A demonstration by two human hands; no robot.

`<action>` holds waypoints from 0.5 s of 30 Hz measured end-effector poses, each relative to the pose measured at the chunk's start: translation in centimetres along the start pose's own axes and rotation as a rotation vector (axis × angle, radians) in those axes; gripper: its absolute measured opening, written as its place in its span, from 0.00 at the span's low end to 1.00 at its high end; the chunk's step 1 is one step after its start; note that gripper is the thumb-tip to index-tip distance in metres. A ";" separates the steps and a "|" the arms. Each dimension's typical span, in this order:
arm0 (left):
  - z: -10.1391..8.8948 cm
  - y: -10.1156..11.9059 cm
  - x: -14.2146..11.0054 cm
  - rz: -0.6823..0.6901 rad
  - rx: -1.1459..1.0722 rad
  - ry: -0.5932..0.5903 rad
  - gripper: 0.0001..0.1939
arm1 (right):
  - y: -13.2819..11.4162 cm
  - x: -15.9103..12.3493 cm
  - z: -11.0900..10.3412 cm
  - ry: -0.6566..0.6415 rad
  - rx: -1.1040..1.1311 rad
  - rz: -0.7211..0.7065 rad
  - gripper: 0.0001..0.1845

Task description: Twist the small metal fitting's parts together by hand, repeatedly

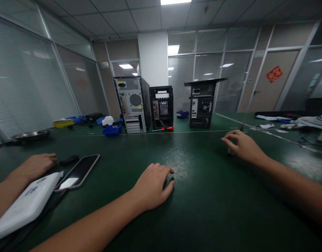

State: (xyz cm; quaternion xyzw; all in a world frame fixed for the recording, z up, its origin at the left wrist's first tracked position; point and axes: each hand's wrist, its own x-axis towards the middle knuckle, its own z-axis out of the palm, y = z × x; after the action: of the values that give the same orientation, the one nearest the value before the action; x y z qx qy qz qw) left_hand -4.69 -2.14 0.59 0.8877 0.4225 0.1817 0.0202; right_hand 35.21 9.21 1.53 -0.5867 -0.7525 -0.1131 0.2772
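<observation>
My left hand [153, 187] rests on the green tabletop [192, 210] near the middle, thumb and fingers apart, with nothing between them. Further right and farther out, my right hand [241, 143] is closed in a pinch, thumb near the index finger. A small pale bit shows under its palm and a thin dark tip stands behind it; whether these belong to something held, I cannot tell. Beyond my hands stand a large computer case [134, 105], a small black case [162, 108] and a third black case [201, 105] with a flat panel lying on top.
A red screwdriver [167, 128] lies before the small case. Blue bins [112, 130] sit to its left. At left, another person's hand [37, 166] rests beside a phone [78, 171], a mouse [69, 160] and a white packet [29, 203]. Papers [267, 118] and cables lie at right.
</observation>
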 end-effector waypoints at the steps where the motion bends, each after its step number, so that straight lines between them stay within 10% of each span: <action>1: 0.0 0.0 0.0 -0.001 0.002 -0.002 0.14 | 0.3 0.1 -0.6 0.042 -0.005 0.017 0.25; 15: 0.4 -0.3 0.0 -0.011 -0.015 0.004 0.13 | 3.7 -1.0 1.4 -0.001 -0.029 0.288 0.27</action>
State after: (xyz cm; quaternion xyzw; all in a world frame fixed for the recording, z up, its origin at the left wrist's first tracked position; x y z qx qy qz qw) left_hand -4.78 -1.85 0.15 0.8847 0.4263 0.1866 0.0269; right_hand 38.51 10.17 -0.75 -0.6925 -0.6590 -0.0826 0.2818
